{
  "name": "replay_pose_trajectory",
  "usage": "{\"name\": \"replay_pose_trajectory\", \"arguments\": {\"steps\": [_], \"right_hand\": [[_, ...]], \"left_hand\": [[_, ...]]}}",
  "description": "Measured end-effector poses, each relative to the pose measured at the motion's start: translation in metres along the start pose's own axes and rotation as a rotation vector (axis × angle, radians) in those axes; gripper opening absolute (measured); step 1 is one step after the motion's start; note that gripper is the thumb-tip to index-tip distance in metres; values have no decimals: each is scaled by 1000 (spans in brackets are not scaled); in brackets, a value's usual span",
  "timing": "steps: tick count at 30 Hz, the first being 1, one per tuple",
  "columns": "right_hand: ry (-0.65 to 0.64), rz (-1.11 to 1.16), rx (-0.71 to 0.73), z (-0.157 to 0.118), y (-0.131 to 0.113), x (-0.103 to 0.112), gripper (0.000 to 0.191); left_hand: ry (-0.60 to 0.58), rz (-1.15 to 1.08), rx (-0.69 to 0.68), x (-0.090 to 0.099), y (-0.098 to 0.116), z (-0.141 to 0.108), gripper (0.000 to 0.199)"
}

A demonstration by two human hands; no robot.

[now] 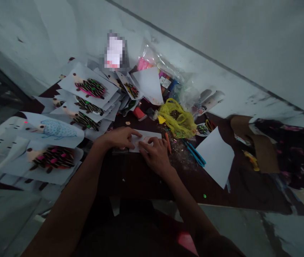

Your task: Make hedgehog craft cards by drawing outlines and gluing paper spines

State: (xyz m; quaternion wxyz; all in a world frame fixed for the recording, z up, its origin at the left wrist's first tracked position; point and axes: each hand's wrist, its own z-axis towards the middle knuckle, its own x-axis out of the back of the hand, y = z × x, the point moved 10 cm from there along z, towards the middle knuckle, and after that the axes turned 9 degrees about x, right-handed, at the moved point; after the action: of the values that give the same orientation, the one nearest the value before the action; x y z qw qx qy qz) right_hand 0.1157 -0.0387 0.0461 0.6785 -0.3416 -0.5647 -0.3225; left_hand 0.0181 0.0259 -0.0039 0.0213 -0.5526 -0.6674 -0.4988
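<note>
A small white sheet (156, 135) lies on the dark table, with a pale pinkish shape on it between my hands. My left hand (122, 137) rests at the sheet's left edge, its index finger stretched out onto the paper. From the right, my right hand (155, 153) lies over the sheet with fingers bent and fingertips on the pale shape. Whether either hand pinches anything small is hidden. Just right of the sheet lies an orange stick-like tool (168, 143). Blue-handled scissors (195, 153) lie further right.
Stacked papers with hedgehog pictures (90, 87) fill the left. A yellow plastic bag (177, 119) sits behind my hands, near clear bags (165, 66) against the wall. A blank sheet (216, 157), brown cardboard (265, 150) and dark floral cloth (299, 153) lie to the right.
</note>
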Motion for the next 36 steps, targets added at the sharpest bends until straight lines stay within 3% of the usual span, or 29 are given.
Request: {"name": "replay_pose_trajectory", "arguments": {"steps": [13, 20, 36], "right_hand": [[30, 63, -27, -1, 1, -6, 29], [91, 51, -94, -6, 16, 3, 30], [23, -1, -45, -4, 6, 0, 30]], "left_hand": [[-2, -2, 5, 0, -1, 2, 73], [-8, 21, 15, -1, -1, 0, 71], [-23, -37, 10, -2, -4, 2, 73]]}}
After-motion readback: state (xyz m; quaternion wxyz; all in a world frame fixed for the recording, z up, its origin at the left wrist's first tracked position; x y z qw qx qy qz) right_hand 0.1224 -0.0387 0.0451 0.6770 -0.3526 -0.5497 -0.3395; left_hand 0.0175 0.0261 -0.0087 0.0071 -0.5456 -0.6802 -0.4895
